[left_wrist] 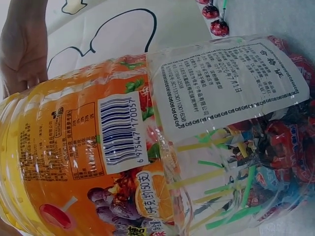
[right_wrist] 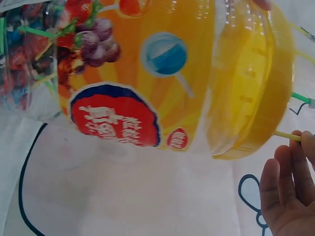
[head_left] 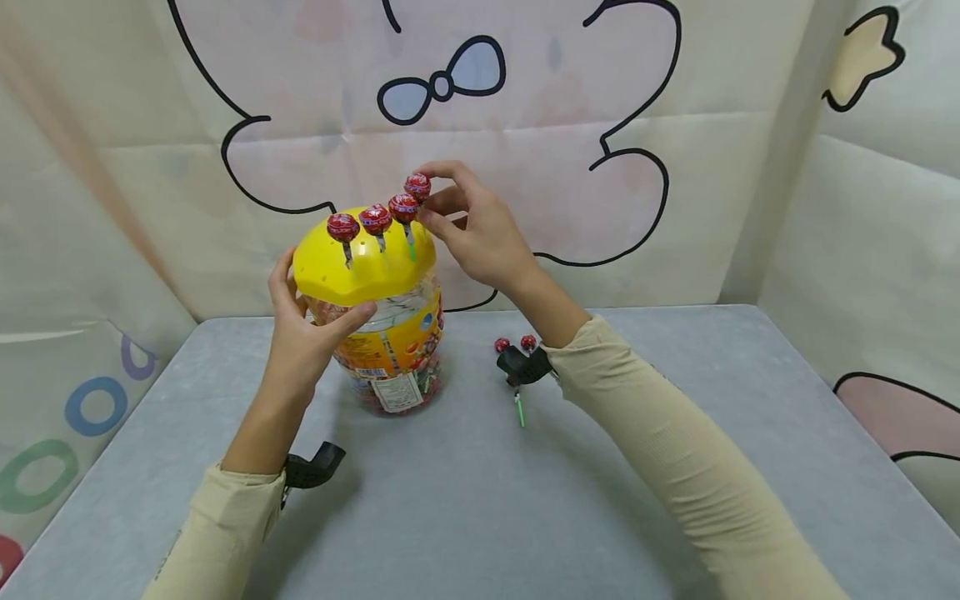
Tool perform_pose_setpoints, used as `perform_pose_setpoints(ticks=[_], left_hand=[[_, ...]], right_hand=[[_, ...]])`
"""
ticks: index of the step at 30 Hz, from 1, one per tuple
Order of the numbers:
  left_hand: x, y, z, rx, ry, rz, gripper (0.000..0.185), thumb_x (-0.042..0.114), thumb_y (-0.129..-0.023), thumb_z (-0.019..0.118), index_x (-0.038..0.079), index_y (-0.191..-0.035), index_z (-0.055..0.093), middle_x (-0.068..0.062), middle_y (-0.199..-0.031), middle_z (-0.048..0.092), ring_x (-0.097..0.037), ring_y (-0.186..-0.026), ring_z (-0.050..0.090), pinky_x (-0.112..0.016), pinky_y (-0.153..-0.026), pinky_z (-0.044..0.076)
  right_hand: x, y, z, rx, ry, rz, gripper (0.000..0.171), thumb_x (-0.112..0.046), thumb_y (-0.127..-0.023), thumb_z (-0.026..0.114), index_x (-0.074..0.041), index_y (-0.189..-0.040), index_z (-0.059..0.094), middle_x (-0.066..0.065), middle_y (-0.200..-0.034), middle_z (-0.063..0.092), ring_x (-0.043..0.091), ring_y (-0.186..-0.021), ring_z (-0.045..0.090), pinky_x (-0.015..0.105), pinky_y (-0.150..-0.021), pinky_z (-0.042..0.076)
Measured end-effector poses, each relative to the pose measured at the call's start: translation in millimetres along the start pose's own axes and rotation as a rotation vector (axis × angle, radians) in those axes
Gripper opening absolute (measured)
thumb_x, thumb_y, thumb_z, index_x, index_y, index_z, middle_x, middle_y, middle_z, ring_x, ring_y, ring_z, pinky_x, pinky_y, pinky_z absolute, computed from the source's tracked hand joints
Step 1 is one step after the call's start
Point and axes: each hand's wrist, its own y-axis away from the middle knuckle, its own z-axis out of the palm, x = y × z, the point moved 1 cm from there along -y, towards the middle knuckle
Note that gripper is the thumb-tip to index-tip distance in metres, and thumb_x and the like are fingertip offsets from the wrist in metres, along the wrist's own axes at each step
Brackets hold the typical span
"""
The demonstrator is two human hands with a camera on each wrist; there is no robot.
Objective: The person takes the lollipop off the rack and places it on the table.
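Observation:
A clear plastic jar (head_left: 397,350) of lollipops stands on the grey table (head_left: 525,500), tipped a little, under a yellow domed lid (head_left: 360,262). Three red lollipops (head_left: 375,219) stick up from holes in the lid. My left hand (head_left: 303,333) grips the jar just under the lid's rim; up close the jar's orange label (left_wrist: 74,147) fills the left wrist view. My right hand (head_left: 468,221) pinches a fourth red lollipop (head_left: 417,187) at the lid's far right edge. Its yellow stick (right_wrist: 288,136) shows beside the lid (right_wrist: 251,83) in the right wrist view.
Two more red lollipops (head_left: 515,344) lie on the table right of the jar, one with a green stick (head_left: 519,412). Printed cartoon backdrop panels (head_left: 525,150) wall in the table at the back and both sides. Black wrist mounts (head_left: 315,467) sit on both sleeves.

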Motion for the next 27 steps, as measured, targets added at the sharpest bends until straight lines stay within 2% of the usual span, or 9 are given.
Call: perform_pose_setpoints(ticks=[4, 7, 14, 22, 27], left_hand=[[0.9, 0.7, -1.9, 0.003, -0.004, 0.006, 0.103, 0.021, -0.085, 0.08, 0.039, -0.153, 0.004, 0.001, -0.163, 0.012, -0.029, -0.15, 0.018, -0.063, -0.12, 0.023], [1.4, 1.1, -2.0, 0.0, -0.001, 0.01, 0.103, 0.021, -0.085, 0.08, 0.038, -0.154, 0.005, 0.001, -0.163, 0.011, -0.029, -0.15, 0.018, -0.063, -0.12, 0.024], [-0.2, 1.9, -2.2, -0.006, -0.01, 0.011, 0.105, 0.022, -0.085, 0.08, 0.038, -0.154, 0.002, 0.0, -0.163, 0.01, -0.03, -0.15, 0.017, -0.064, -0.12, 0.022], [-2.2, 4.0, -1.4, -0.007, -0.003, 0.009, 0.106, 0.021, -0.085, 0.08, 0.038, -0.154, 0.002, -0.001, -0.163, 0.01, -0.031, -0.15, 0.018, -0.065, -0.119, 0.024], [0.5, 4.5, -1.2, 0.0, -0.009, 0.016, 0.105, 0.02, -0.085, 0.079, 0.039, -0.154, 0.003, -0.001, -0.163, 0.009, -0.031, -0.149, 0.019, -0.065, -0.118, 0.026]], right_hand=[[-6, -1, -3, 0.032, -0.03, 0.006, 0.04, -0.01, -0.099, 0.06, -0.013, -0.138, 0.049, 0.01, -0.109, 0.07, 0.019, -0.094, 0.066, 0.028, -0.085, 0.057], [-8, 2, -7, 0.04, -0.094, 0.013, 0.041, -0.008, -0.098, 0.06, -0.011, -0.137, 0.049, 0.012, -0.109, 0.069, 0.023, -0.09, 0.067, 0.028, -0.084, 0.058], [-1, 22, -17, 0.019, -0.21, 0.076, 0.042, -0.004, -0.096, 0.062, -0.009, -0.134, 0.044, 0.019, -0.106, 0.068, 0.03, -0.088, 0.067, 0.029, -0.085, 0.059], [15, 53, -26, 0.037, -0.401, 0.168, 0.041, -0.003, -0.095, 0.062, -0.016, -0.13, 0.044, 0.006, -0.096, 0.068, 0.025, -0.084, 0.067, 0.029, -0.086, 0.06], [20, 69, -30, 0.052, -0.48, 0.178, 0.04, -0.001, -0.096, 0.061, -0.018, -0.127, 0.044, 0.003, -0.095, 0.069, 0.024, -0.085, 0.067, 0.028, -0.086, 0.06]])
